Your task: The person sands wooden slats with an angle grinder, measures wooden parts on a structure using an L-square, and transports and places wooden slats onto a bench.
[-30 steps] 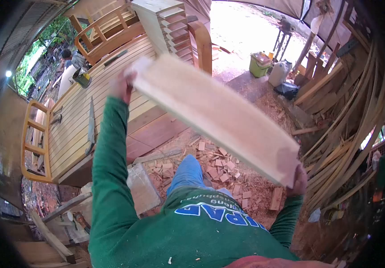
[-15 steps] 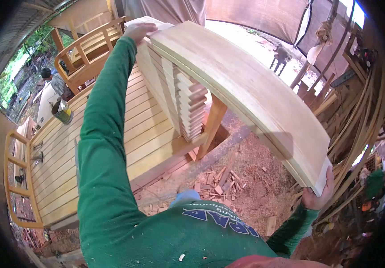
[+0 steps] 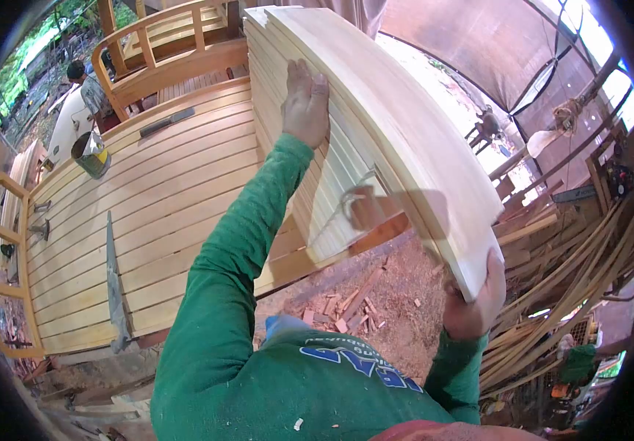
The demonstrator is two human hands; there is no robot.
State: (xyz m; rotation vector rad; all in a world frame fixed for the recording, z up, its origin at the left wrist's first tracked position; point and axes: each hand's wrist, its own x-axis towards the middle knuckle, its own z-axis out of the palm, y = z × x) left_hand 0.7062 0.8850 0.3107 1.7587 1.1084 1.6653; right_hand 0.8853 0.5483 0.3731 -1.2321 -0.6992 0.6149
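Observation:
A wide, pale wooden panel [image 3: 405, 125] with a curved edge lies tilted over a stack of similar boards [image 3: 276, 95] at the end of a slatted wooden platform [image 3: 185, 176]. My left hand [image 3: 307, 106] presses against the panel's near edge, its fingers stretched out and pointing up the stack. At the panel's lower right end, my right hand [image 3: 476, 298] is wrapped round the corner. A shadow falls across the panel's edge between the two hands.
A handsaw [image 3: 115, 279], a flat tool [image 3: 166, 123] and a can [image 3: 91, 154] rest on the platform. Wooden railings [image 3: 19, 290] stand at its far left. A person [image 3: 93, 92] is at the upper left. Wood scraps [image 3: 343, 312] litter the ground; long strips [image 3: 567, 279] lean right.
My left hand has moved down from the panel's far end to its near side. The panel's right end, with my right hand, has shifted left and slightly down. The view has turned, showing the whole saw.

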